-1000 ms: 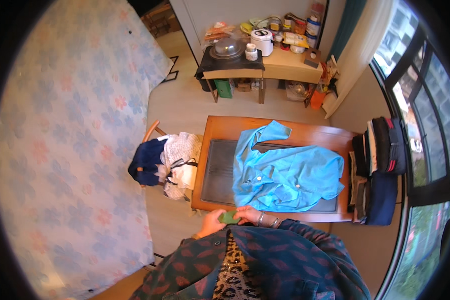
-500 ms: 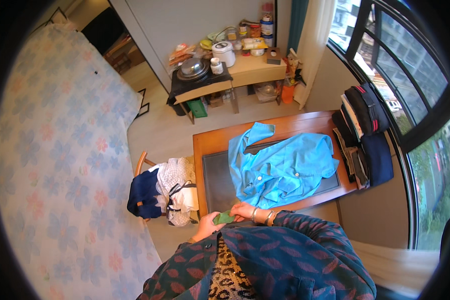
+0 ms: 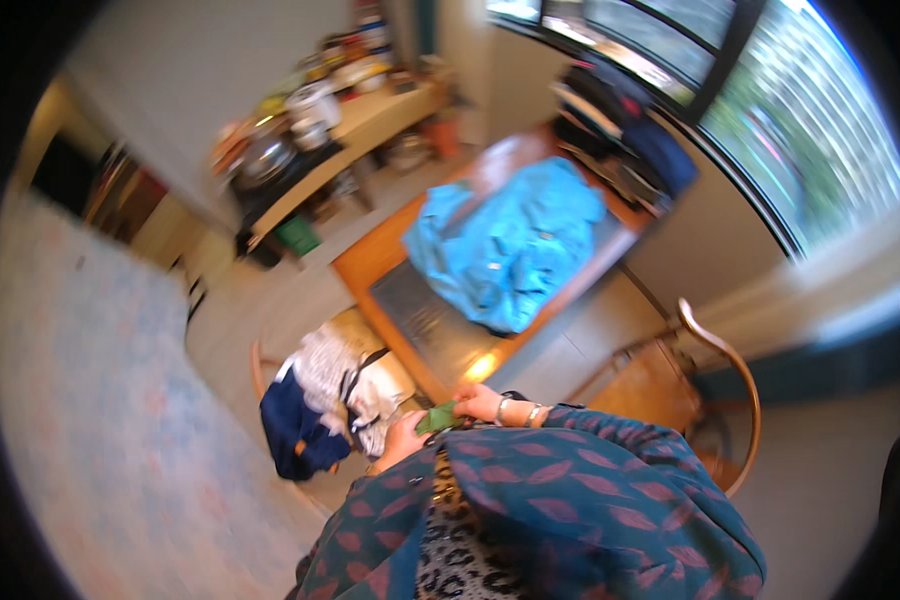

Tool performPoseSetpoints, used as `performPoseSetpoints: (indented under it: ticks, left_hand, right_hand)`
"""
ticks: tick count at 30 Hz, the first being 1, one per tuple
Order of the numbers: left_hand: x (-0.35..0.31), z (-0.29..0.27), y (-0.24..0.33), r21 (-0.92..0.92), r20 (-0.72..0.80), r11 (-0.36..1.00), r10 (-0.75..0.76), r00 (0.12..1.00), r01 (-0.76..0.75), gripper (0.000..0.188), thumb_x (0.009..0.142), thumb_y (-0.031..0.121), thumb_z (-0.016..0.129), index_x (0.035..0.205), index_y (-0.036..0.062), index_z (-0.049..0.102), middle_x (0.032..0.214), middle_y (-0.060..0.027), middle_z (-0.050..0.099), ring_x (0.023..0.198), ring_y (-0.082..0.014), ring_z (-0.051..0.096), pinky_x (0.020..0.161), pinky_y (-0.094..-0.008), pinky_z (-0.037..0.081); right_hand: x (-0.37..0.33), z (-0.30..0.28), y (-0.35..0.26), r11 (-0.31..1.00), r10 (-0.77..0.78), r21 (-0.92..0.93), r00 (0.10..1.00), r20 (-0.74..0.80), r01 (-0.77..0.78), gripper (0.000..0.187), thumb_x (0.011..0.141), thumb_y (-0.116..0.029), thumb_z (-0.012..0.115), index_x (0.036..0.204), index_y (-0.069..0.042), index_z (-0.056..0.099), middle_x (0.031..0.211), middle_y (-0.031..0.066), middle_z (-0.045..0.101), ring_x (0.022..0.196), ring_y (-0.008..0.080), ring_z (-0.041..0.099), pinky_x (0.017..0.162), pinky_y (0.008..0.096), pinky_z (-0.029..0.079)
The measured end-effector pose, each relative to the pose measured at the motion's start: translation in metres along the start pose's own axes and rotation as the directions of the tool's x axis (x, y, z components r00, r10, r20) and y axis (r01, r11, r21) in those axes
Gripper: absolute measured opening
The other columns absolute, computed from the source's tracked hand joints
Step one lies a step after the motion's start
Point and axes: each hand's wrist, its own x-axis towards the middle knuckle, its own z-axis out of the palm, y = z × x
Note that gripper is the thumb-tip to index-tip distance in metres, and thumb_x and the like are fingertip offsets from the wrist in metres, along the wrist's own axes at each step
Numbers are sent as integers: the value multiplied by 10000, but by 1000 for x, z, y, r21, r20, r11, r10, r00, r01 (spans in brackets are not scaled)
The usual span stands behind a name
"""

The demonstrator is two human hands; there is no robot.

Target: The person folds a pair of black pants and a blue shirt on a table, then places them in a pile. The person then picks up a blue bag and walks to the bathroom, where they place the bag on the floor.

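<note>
Left hand (image 3: 404,438) and right hand (image 3: 478,403) both pinch green item (image 3: 435,419), finger detail blurred. Blue shirt (image 3: 515,240) lies rumpled on table (image 3: 420,312) beyond them.

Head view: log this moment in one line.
left hand: holds green item | right hand: at item's right edge | blue shirt: crumpled on table

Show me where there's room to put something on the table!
The dark panel looks bare between the blue shirt and the left edge of the table. It's crowded in the middle, under the shirt, and at the far right end, by the folded clothes.
</note>
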Motion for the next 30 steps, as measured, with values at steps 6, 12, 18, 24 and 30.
performPoseSetpoints:
  ticks: [6, 12, 18, 24, 30]
  left_hand:
    - [27, 8, -11, -24, 333, 993, 120, 935, -119, 484, 691, 220, 799, 1133, 96, 645, 1007, -126, 666, 945, -332, 639, 796, -397, 506]
    - [49, 29, 4, -30, 579, 963, 235, 781, -268, 453, 711, 219, 768, 1129, 89, 650, 1029, -141, 667, 993, -342, 635, 826, -396, 512]
    - [63, 72, 62, -69, 588, 934, 322, 742, -350, 378, 698, 171, 733, 1050, 57, 656, 951, -146, 664, 928, -352, 640, 798, -412, 517]
    - [64, 106, 110, -51, 597, 892, 387, 703, -449, 375, 711, 159, 730, 1055, 29, 657, 978, -174, 664, 923, -366, 640, 816, -415, 515]
    - [27, 137, 140, 46, 683, 934, 230, 693, -355, 407, 701, 156, 747, 1076, 25, 661, 986, -206, 675, 936, -372, 657, 836, -413, 517]
  right_hand:
    - [-21, 15, 49, 982, 62, 190, 967, -247, -15, 195, 786, -127, 675, 954, -28, 663, 692, 58, 645, 510, 127, 589, 474, 287, 494]
    - [-51, 15, 94, 950, 101, 312, 939, -328, 6, 201, 780, -115, 638, 963, -37, 668, 758, 67, 672, 561, 144, 621, 512, 291, 521]
    - [-111, -13, 182, 892, 258, 443, 707, -659, 87, 166, 861, -182, 623, 967, -70, 685, 810, 38, 686, 703, 118, 640, 644, 299, 534]
    - [-220, -93, 311, 948, 108, 128, -84, -991, -291, 257, 760, -229, 638, 980, -96, 640, 1000, 175, 605, 1032, 376, 549, 910, 465, 466]
    - [-262, -139, 346, 859, 344, 314, 0, -939, -405, 517, 792, -342, 691, 1201, -55, 559, 1212, 177, 583, 1215, 352, 504, 1007, 469, 423]
